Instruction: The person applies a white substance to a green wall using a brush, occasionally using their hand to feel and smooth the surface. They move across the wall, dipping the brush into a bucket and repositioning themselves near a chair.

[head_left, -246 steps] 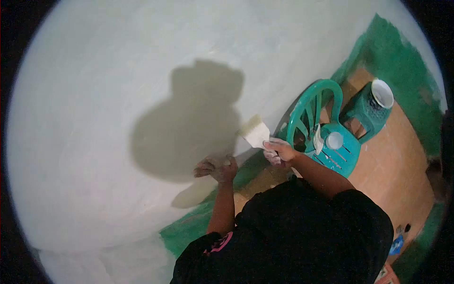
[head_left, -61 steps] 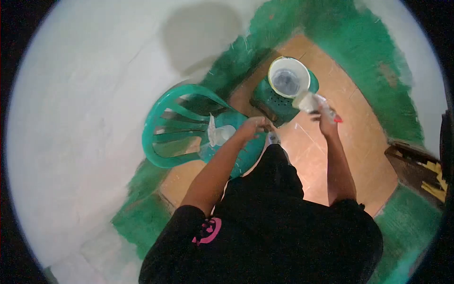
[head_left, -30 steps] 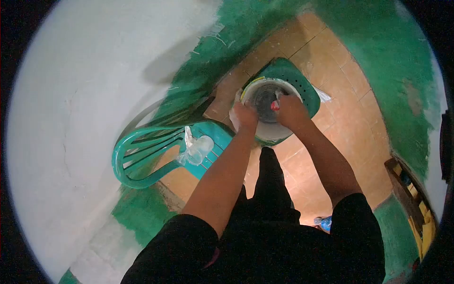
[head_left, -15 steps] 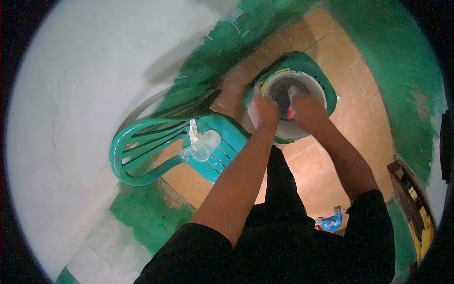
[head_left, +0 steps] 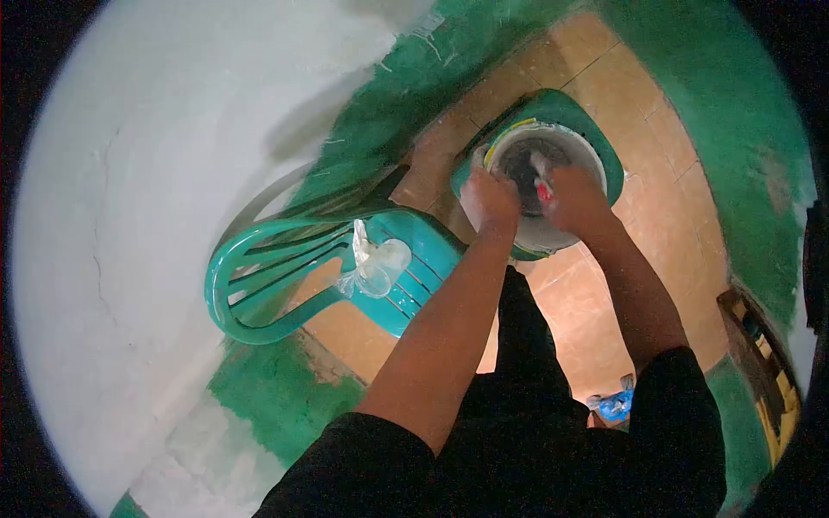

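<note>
A white paint bucket [head_left: 546,231] stands on a green plastic stool [head_left: 600,142]. My left hand [head_left: 490,197] grips the bucket's near-left rim. My right hand [head_left: 574,197] reaches into the bucket, shut on a paintbrush with a red handle [head_left: 544,192]; the bristles are down inside the dark bucket and mostly hidden. Both forearms run from my black-sleeved shoulders up to the bucket.
A green plastic chair [head_left: 294,272] stands left of the bucket, with a clear plastic bag and a round lid [head_left: 378,266] on its seat. The white-painted wall [head_left: 155,173] has green patches at its base. The floor is orange tile [head_left: 639,129]; a blue object [head_left: 615,406] lies near my feet.
Since 8 seconds ago I turned from brushing the wall to the bucket. My left hand took the rim and my right hand lowered the brush inside; in the last half second little has moved.
</note>
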A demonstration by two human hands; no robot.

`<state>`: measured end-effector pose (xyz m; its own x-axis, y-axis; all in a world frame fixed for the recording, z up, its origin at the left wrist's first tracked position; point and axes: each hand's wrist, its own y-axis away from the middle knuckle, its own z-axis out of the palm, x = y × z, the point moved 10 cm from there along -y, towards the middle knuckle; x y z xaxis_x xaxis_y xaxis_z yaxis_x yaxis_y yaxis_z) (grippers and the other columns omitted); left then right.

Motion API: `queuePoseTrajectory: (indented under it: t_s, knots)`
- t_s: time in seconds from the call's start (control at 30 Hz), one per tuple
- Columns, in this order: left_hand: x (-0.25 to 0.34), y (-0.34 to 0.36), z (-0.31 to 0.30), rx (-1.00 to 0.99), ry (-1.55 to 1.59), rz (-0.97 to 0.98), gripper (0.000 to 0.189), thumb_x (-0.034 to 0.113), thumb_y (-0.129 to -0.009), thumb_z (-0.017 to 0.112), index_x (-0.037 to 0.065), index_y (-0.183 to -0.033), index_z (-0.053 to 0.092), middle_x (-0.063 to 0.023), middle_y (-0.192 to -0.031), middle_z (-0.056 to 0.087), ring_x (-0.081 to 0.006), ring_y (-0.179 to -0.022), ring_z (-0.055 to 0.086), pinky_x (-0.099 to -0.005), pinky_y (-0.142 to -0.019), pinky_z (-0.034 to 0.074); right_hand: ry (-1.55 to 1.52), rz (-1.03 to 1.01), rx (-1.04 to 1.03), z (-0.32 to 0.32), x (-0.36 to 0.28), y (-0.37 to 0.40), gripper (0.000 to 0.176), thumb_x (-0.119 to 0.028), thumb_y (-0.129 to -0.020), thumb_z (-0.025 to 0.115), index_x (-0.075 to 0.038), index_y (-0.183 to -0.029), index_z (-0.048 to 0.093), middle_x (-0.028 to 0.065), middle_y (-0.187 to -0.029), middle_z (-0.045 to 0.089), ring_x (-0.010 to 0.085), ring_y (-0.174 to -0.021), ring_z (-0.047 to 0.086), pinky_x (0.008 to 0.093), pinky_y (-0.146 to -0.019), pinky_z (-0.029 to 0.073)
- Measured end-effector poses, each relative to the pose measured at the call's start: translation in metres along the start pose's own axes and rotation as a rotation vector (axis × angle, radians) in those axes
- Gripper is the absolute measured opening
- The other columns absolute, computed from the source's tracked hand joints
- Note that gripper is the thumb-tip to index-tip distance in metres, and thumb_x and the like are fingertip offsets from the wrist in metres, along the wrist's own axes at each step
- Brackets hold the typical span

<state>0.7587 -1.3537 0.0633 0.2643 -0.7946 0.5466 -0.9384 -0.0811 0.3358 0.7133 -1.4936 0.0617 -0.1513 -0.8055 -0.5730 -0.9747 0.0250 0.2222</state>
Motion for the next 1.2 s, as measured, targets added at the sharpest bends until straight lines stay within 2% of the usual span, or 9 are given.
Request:
queuePoseTrajectory:
  t_s: [0.17, 0.23, 0.33, 0.47, 0.53, 0.57, 0.67, 0.77, 1.2]
  knots:
    - [-0.002, 0.001, -0.001, -0.008, 0.001, -0.035, 0.04, 0.015, -0.076, 0.056, 0.007, -0.115, 0.055, -0.0234, -0.091, 0.063, -0.0384, -0.086, 0.062, -0.0455, -0.076, 0.049, 0.005, 0.113, 0.003, 0.008, -0.008, -0.003, 0.037, -0.021, -0.074, 0.063, 0.002, -0.102, 0.058, 0.0256, -0.093, 0.061, 0.0406, -0.084, 0.06, 0.0458, -0.075, 0.048]
    - [-0.006, 0.002, 0.001, -0.026, -0.019, -0.057, 0.041, 0.015, -0.076, 0.055, 0.007, -0.116, 0.054, -0.0233, -0.091, 0.063, -0.0386, -0.086, 0.061, -0.0458, -0.076, 0.049, 0.019, 0.275, -0.209, 0.043, -0.004, 0.009, 0.038, -0.021, -0.073, 0.064, 0.003, -0.103, 0.059, 0.0264, -0.093, 0.06, 0.0397, -0.087, 0.059, 0.0464, -0.077, 0.047]
    - [-0.001, 0.0, 0.001, -0.031, -0.044, -0.049, 0.043, 0.014, -0.077, 0.055, 0.008, -0.119, 0.052, -0.0229, -0.092, 0.063, -0.039, -0.085, 0.061, -0.0462, -0.076, 0.049, -0.114, 0.22, -0.026, 0.018, -0.013, 0.021, 0.025, -0.021, -0.076, 0.061, 0.001, -0.089, 0.06, 0.0229, -0.085, 0.062, 0.0395, -0.081, 0.061, 0.047, -0.075, 0.048]
    - [0.001, 0.003, -0.002, 0.009, -0.051, -0.022, 0.037, 0.01, -0.078, 0.054, 0.015, -0.114, 0.054, -0.0186, -0.091, 0.064, -0.0368, -0.084, 0.062, -0.0459, -0.075, 0.049, -0.211, 0.107, -0.144, 0.018, 0.001, 0.014, 0.028, -0.025, -0.079, 0.059, 0.002, -0.085, 0.061, 0.0236, -0.083, 0.062, 0.0406, -0.079, 0.06, 0.0485, -0.073, 0.047]
    - [-0.002, 0.003, 0.001, -0.022, -0.052, -0.012, 0.041, 0.013, -0.078, 0.055, 0.012, -0.118, 0.052, -0.0201, -0.09, 0.064, -0.0379, -0.084, 0.062, -0.0469, -0.075, 0.048, -0.054, 0.037, 0.347, -0.032, 0.004, 0.013, 0.029, -0.026, -0.079, 0.058, 0.002, -0.08, 0.062, 0.024, -0.079, 0.061, 0.0403, -0.077, 0.06, 0.0486, -0.071, 0.047]
    - [-0.001, 0.003, 0.004, -0.052, -0.049, 0.006, 0.047, 0.016, -0.077, 0.057, 0.008, -0.123, 0.05, -0.0217, -0.09, 0.064, -0.039, -0.084, 0.061, -0.048, -0.075, 0.048, -0.058, 0.031, 0.344, -0.029, 0.003, 0.01, 0.029, -0.026, -0.079, 0.058, 0.002, -0.08, 0.062, 0.024, -0.079, 0.061, 0.0403, -0.077, 0.06, 0.0486, -0.071, 0.047]
    - [-0.003, 0.002, 0.005, -0.022, -0.096, -0.004, 0.044, 0.017, -0.078, 0.056, 0.007, -0.121, 0.05, -0.0218, -0.089, 0.064, -0.039, -0.083, 0.061, -0.0485, -0.074, 0.048, -0.086, 0.254, -0.208, 0.04, 0.008, 0.008, 0.028, -0.025, -0.078, 0.06, 0.002, -0.086, 0.062, 0.0239, -0.085, 0.062, 0.0384, -0.08, 0.061, 0.0481, -0.075, 0.047]
    - [-0.002, 0.003, 0.005, -0.043, -0.11, 0.0, 0.043, 0.019, -0.078, 0.056, 0.007, -0.119, 0.052, -0.0223, -0.088, 0.064, -0.0392, -0.083, 0.061, -0.0479, -0.074, 0.048, -0.043, 0.057, -0.24, 0.03, -0.027, 0.02, 0.028, -0.023, -0.076, 0.061, 0.001, -0.09, 0.061, 0.023, -0.087, 0.062, 0.0376, -0.084, 0.061, 0.0465, -0.077, 0.047]
    - [0.002, 0.004, -0.001, 0.011, -0.08, 0.001, 0.043, 0.013, -0.075, 0.055, 0.008, -0.118, 0.053, -0.0228, -0.089, 0.063, -0.0396, -0.083, 0.061, -0.0471, -0.076, 0.049, 0.09, 0.064, -0.289, 0.018, -0.026, 0.022, 0.024, -0.017, -0.069, 0.065, -0.002, -0.088, 0.063, 0.0221, -0.082, 0.063, 0.0391, -0.078, 0.061, 0.0453, -0.072, 0.049]
